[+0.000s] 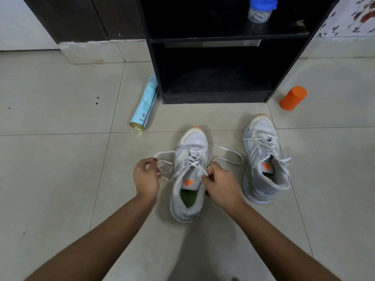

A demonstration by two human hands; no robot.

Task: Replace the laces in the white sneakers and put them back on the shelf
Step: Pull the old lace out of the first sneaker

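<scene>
On the floor [60, 159] before the shelf [223, 35] stand both sneakers, toes toward it. The left sneaker [192, 140] lies between the hands. The left hand [145, 177] pinches a loop of its lace [227, 151], and the right hand [220, 183] pinches the lace beside the top eyelets. Risk: slack loops trail on both sides, so an uneven pull may draw one end short or tangle the loops into a knot. The right sneaker [261, 126] has loose lace hanging over its side, which may snag when lifted. A can [145, 104] lying against the shelf may roll if nudged. Markings: the can shows a barcode and small symbols, its text too small to read. The right sneaker bears three slanted stripes, with no legible name.
</scene>
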